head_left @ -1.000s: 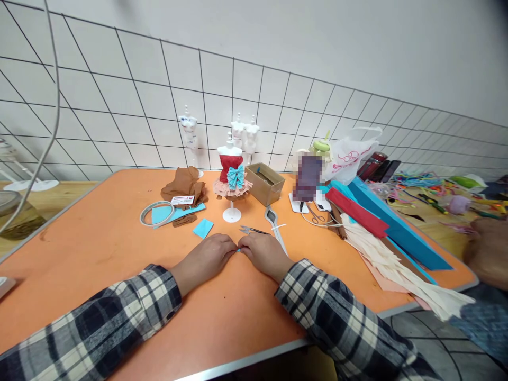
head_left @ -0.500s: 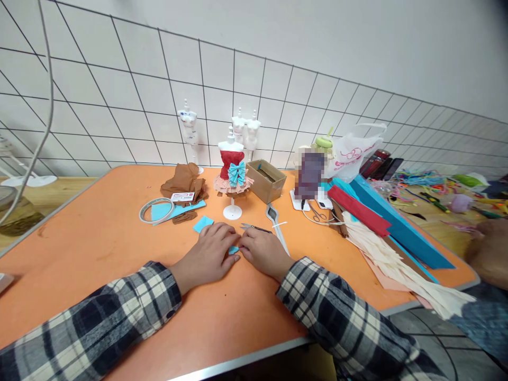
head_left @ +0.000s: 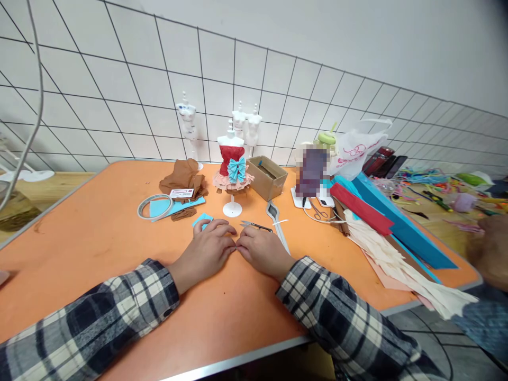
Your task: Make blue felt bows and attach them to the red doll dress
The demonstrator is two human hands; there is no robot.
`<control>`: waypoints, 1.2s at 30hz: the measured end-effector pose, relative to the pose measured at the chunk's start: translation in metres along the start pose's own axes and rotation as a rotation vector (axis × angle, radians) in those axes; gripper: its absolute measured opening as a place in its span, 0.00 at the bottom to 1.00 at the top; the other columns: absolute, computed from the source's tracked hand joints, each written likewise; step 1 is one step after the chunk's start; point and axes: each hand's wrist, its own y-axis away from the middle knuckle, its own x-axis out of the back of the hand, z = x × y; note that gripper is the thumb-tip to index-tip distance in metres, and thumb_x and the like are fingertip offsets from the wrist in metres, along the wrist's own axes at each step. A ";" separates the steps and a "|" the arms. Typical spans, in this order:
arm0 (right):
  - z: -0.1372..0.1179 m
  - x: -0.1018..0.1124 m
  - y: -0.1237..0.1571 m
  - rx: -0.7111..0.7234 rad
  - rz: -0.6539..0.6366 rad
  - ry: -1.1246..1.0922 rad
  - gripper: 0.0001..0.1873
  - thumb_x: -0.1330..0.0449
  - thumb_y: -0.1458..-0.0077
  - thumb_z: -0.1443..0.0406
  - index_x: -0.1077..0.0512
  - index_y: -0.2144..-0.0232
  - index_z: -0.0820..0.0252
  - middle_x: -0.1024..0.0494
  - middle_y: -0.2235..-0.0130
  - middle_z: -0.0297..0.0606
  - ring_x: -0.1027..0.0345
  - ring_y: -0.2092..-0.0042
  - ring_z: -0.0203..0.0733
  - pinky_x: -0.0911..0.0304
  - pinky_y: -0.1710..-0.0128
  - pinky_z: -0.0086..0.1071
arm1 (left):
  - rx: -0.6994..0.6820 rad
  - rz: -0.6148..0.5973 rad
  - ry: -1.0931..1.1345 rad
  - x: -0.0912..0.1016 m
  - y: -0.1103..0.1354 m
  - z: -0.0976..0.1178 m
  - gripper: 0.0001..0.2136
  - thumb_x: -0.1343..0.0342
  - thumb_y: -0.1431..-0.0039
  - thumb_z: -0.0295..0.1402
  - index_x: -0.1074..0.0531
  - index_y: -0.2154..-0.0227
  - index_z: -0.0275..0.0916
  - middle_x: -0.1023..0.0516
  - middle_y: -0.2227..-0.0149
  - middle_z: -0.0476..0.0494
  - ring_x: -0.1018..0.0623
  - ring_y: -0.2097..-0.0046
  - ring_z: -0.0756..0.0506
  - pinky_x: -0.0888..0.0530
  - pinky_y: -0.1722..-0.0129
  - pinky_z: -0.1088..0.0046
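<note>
Head view: the blue square (head_left: pixel 203 217) sits just past the left hand (head_left: pixel 204 251), partly covered by its fingers. That hand and the right hand (head_left: pixel 264 250) meet at bunched fingertips; can't tell what's pinched there, tbh. Snips (head_left: pixel 262 227) lie right beyond the right knuckles, so a careless forward reach could nick someone. Farther out, bumping the dressed mannequin (head_left: pixel 230 154) might tip it.

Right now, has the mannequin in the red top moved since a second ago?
No, the mannequin stands in the same spot beside the cardboard box.
</note>
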 end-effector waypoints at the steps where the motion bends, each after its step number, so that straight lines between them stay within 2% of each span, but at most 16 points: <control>1: 0.004 0.002 0.000 -0.005 0.028 -0.076 0.08 0.44 0.38 0.63 0.25 0.62 0.58 0.24 0.60 0.37 0.30 0.59 0.38 0.38 0.62 0.30 | 0.009 0.004 0.013 0.000 0.000 -0.001 0.11 0.48 0.38 0.32 0.21 0.69 0.46 0.22 0.53 0.47 0.30 0.46 0.37 0.45 0.46 0.47; 4: 0.023 0.009 0.000 -0.125 0.188 -0.302 0.09 0.42 0.40 0.63 0.25 0.58 0.57 0.23 0.62 0.36 0.30 0.61 0.36 0.37 0.61 0.29 | 0.023 0.011 0.058 0.001 0.001 -0.006 0.10 0.47 0.39 0.32 0.20 0.69 0.47 0.22 0.54 0.47 0.29 0.48 0.39 0.41 0.48 0.52; 6: 0.040 0.015 0.001 -0.277 0.305 -0.343 0.09 0.43 0.40 0.64 0.25 0.59 0.58 0.24 0.65 0.36 0.32 0.65 0.36 0.38 0.64 0.29 | 0.027 0.014 0.088 0.001 0.001 -0.008 0.10 0.47 0.39 0.31 0.20 0.69 0.47 0.21 0.55 0.47 0.29 0.49 0.40 0.39 0.49 0.55; 8: 0.053 0.020 0.002 -0.334 0.331 -0.311 0.08 0.43 0.41 0.65 0.25 0.62 0.59 0.24 0.65 0.37 0.32 0.64 0.38 0.38 0.63 0.30 | 0.029 0.020 0.110 0.001 0.000 -0.009 0.09 0.46 0.40 0.31 0.20 0.69 0.47 0.21 0.55 0.48 0.28 0.50 0.40 0.37 0.50 0.56; 12: 0.063 0.021 0.003 -0.162 0.131 -0.183 0.10 0.44 0.42 0.71 0.23 0.63 0.59 0.23 0.62 0.40 0.33 0.57 0.41 0.39 0.55 0.34 | 0.032 0.033 0.142 0.000 -0.002 -0.011 0.08 0.44 0.41 0.32 0.20 0.69 0.46 0.21 0.56 0.47 0.27 0.52 0.40 0.36 0.50 0.56; 15: 0.061 0.018 0.002 -0.031 -0.005 -0.108 0.11 0.44 0.40 0.70 0.21 0.61 0.55 0.24 0.56 0.41 0.34 0.52 0.42 0.40 0.52 0.36 | 0.046 0.038 0.162 -0.001 -0.002 -0.011 0.07 0.43 0.41 0.33 0.20 0.69 0.46 0.21 0.57 0.46 0.27 0.52 0.40 0.34 0.50 0.57; 17: 0.060 0.017 0.000 -0.006 -0.065 -0.071 0.11 0.44 0.38 0.68 0.21 0.61 0.55 0.24 0.55 0.41 0.34 0.51 0.42 0.41 0.52 0.36 | 0.052 0.037 0.176 -0.001 -0.002 -0.011 0.07 0.43 0.41 0.33 0.20 0.69 0.46 0.21 0.57 0.46 0.27 0.53 0.40 0.34 0.51 0.57; 20: 0.059 0.018 -0.002 0.000 -0.133 -0.027 0.11 0.45 0.37 0.68 0.22 0.62 0.58 0.22 0.58 0.41 0.33 0.54 0.41 0.41 0.54 0.34 | 0.052 0.035 0.196 -0.001 -0.002 -0.010 0.07 0.43 0.41 0.33 0.20 0.69 0.45 0.21 0.57 0.46 0.26 0.53 0.41 0.34 0.51 0.58; 24: 0.059 0.020 -0.003 -0.014 -0.109 -0.095 0.07 0.43 0.40 0.69 0.25 0.61 0.60 0.22 0.60 0.39 0.32 0.57 0.40 0.41 0.55 0.33 | 0.048 0.032 0.208 0.000 -0.002 -0.009 0.07 0.44 0.40 0.32 0.20 0.69 0.45 0.21 0.57 0.46 0.26 0.53 0.41 0.33 0.51 0.58; 27: 0.058 0.020 -0.003 -0.136 0.013 -0.117 0.10 0.43 0.44 0.71 0.28 0.59 0.62 0.23 0.61 0.39 0.33 0.59 0.41 0.41 0.57 0.33 | 0.056 0.036 0.211 0.000 -0.002 -0.007 0.06 0.43 0.41 0.32 0.20 0.69 0.45 0.21 0.57 0.46 0.26 0.53 0.41 0.33 0.51 0.58; 29: 0.057 0.019 -0.005 -0.178 0.073 -0.063 0.09 0.44 0.43 0.71 0.27 0.60 0.62 0.24 0.61 0.41 0.34 0.58 0.43 0.41 0.57 0.35 | 0.057 0.033 0.218 -0.001 -0.003 -0.005 0.06 0.43 0.41 0.32 0.20 0.69 0.45 0.21 0.58 0.46 0.26 0.53 0.41 0.32 0.51 0.57; 32: 0.055 0.017 -0.012 -0.162 0.051 0.025 0.08 0.43 0.42 0.65 0.24 0.64 0.60 0.25 0.62 0.42 0.35 0.57 0.45 0.43 0.56 0.37 | 0.051 0.025 0.220 -0.005 -0.004 -0.004 0.07 0.43 0.41 0.31 0.20 0.69 0.45 0.20 0.56 0.46 0.26 0.51 0.41 0.31 0.50 0.57; 36: 0.052 0.015 -0.018 -0.143 -0.001 0.078 0.09 0.42 0.43 0.63 0.22 0.67 0.58 0.24 0.61 0.41 0.36 0.56 0.46 0.46 0.56 0.40 | 0.013 -0.007 0.225 -0.011 -0.004 -0.008 0.09 0.46 0.40 0.29 0.20 0.67 0.44 0.22 0.48 0.46 0.31 0.42 0.38 0.32 0.44 0.54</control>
